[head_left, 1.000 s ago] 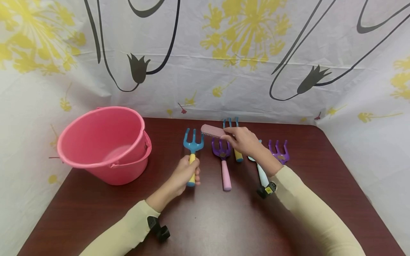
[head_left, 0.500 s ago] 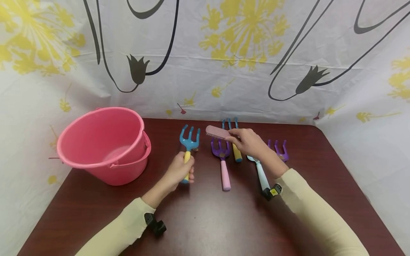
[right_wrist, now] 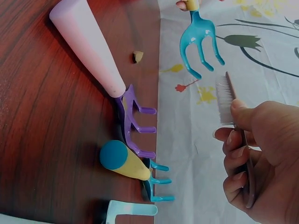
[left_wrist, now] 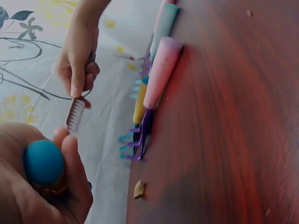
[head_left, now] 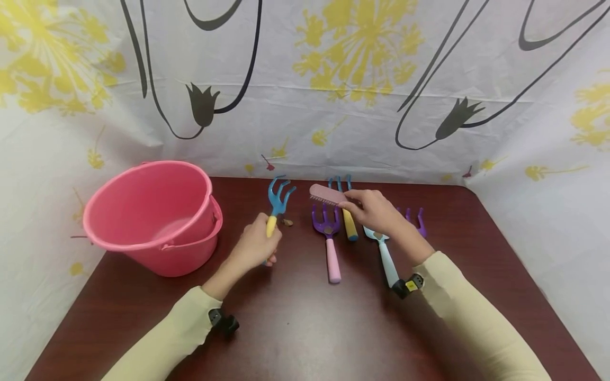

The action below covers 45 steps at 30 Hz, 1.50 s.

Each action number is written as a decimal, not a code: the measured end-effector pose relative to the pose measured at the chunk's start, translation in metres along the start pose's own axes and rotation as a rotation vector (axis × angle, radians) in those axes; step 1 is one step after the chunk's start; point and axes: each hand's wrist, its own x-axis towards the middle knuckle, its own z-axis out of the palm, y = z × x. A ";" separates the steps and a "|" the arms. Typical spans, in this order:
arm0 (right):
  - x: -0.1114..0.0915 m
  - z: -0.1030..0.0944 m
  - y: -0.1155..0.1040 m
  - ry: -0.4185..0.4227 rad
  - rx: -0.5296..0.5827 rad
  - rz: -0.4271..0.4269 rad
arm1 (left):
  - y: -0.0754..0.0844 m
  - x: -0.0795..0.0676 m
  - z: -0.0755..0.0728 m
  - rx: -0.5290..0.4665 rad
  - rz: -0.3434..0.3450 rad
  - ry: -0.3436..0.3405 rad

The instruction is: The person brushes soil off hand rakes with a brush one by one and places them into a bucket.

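Observation:
My left hand [head_left: 259,241] grips the yellow handle of a small garden fork [head_left: 277,201] with blue prongs, held up over the table and turned partly sideways. Its blue handle end [left_wrist: 43,161] shows in the left wrist view. Right of it, my right hand [head_left: 374,211] pinches a pink brush [head_left: 329,194] by one end, white bristles [right_wrist: 225,100] facing the fork in the right wrist view. Beneath the brush lie a purple fork [head_left: 326,226] with a pink handle and another blue fork [head_left: 350,225] with a yellow handle. A small brown bit [head_left: 287,222] lies beside the left hand.
A large pink bucket [head_left: 152,206] stands at the left on the dark red table [head_left: 295,328]. A pale blue tool [head_left: 387,259] and another purple fork [head_left: 421,223] lie under the right forearm, partly covered. A patterned cloth [head_left: 267,132] hangs behind.
My left hand has shifted left and slightly up, turning the fork sideways, and the brown bit has come into sight. The right hand has moved a little right with the brush.

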 end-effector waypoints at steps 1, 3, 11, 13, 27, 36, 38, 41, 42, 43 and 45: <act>0.000 -0.001 0.000 0.000 -0.002 0.003 | 0.000 0.000 -0.002 0.045 0.004 0.010; -0.001 -0.002 0.000 0.005 -0.003 0.004 | 0.001 0.000 -0.005 0.135 0.021 0.029; -0.003 -0.008 0.001 0.000 0.021 0.030 | 0.000 0.000 -0.014 0.539 0.175 0.149; -0.003 -0.009 0.000 -0.004 0.026 0.035 | 0.000 0.000 -0.015 0.606 0.193 0.178; 0.003 -0.014 -0.012 0.029 0.057 -0.043 | -0.001 -0.004 -0.013 0.876 0.197 0.168; 0.018 -0.006 -0.035 -0.066 0.051 -0.031 | 0.000 -0.007 -0.011 0.917 0.145 0.137; 0.022 -0.003 -0.040 -0.083 0.054 -0.050 | 0.001 -0.007 -0.010 0.921 0.144 0.143; 0.027 0.002 -0.047 -0.103 0.056 -0.089 | 0.002 -0.007 -0.009 0.930 0.155 0.155; 0.029 0.005 -0.049 -0.110 0.056 -0.104 | 0.002 -0.007 -0.008 0.931 0.155 0.156; 0.031 0.007 -0.051 -0.114 0.057 -0.118 | 0.002 -0.007 -0.008 0.933 0.157 0.156; 0.034 0.011 -0.057 -0.127 0.056 -0.142 | 0.004 -0.008 -0.007 0.929 0.150 0.154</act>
